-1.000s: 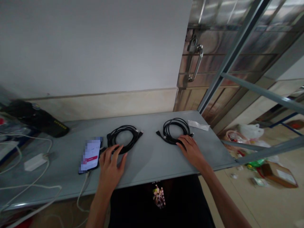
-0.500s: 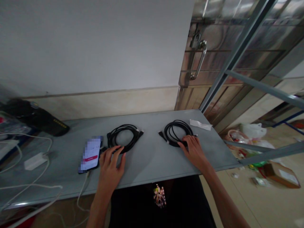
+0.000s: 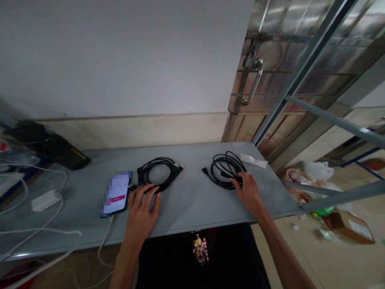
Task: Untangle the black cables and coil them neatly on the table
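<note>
Two coiled black cables lie on the grey table. The left coil (image 3: 173, 178) is a fairly neat ring with its plugs at the right side. My left hand (image 3: 142, 208) rests at its lower edge, fingers apart, fingertips at the strands. The right coil (image 3: 215, 180) looks looser, with crossing strands and one plug sticking out to its left. At that coil's lower right, my right hand (image 3: 248, 190) pinches the cable between thumb and fingers. Exactly which strand it pinches is partly hidden by the fingers.
A phone (image 3: 117, 194) with a lit screen lies left of my left hand, a white cord running from it. Further left are a white adapter (image 3: 45, 200) and a black bottle (image 3: 60, 148). A white paper strip (image 3: 253, 160) lies behind the right coil. A metal frame (image 3: 288, 96) rises at right.
The right coil has loosened, its strands spread and crossing, and one plug has shifted up inside the ring. My right hand has moved slightly. My left hand stays at the left coil.
</note>
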A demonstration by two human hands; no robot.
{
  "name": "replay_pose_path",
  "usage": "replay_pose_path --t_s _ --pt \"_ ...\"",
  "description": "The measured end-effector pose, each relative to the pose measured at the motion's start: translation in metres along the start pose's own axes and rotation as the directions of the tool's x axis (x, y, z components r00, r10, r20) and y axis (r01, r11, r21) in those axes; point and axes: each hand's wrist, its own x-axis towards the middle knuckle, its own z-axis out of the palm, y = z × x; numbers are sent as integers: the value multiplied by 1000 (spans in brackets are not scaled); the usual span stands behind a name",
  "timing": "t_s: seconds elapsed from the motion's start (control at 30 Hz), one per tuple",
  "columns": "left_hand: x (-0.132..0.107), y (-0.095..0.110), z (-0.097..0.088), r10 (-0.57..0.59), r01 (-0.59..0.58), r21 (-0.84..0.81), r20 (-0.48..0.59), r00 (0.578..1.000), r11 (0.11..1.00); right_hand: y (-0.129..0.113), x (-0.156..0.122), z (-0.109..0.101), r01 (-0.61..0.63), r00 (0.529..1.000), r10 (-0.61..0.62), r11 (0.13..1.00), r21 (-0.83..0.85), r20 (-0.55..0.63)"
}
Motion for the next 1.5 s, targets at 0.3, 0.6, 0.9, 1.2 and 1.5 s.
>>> replay_pose_path --t_s 0.3,0.6,0.9,1.2,1.5 --pt "-2 2 -3 -19 17 -44 -51 999 999 -35 53 -50 -150 883 328 875 460 -336" --pt "-2 12 -10 -45 38 -175 -37 998 984 -124 -1 -80 -169 889 443 554 816 -116" --pt "-12 155 -50 -265 481 -675 405 875 560 -185 -86 -25 -375 925 227 675 636 304" --pt "-4 168 -60 -538 748 -619 557 633 240 -189 -83 -27 -268 884 -75 729 630 462" --pt "4 139 -76 -673 622 -771 533 513 -137 -124 -75 -59 -350 923 192 777 523 332"
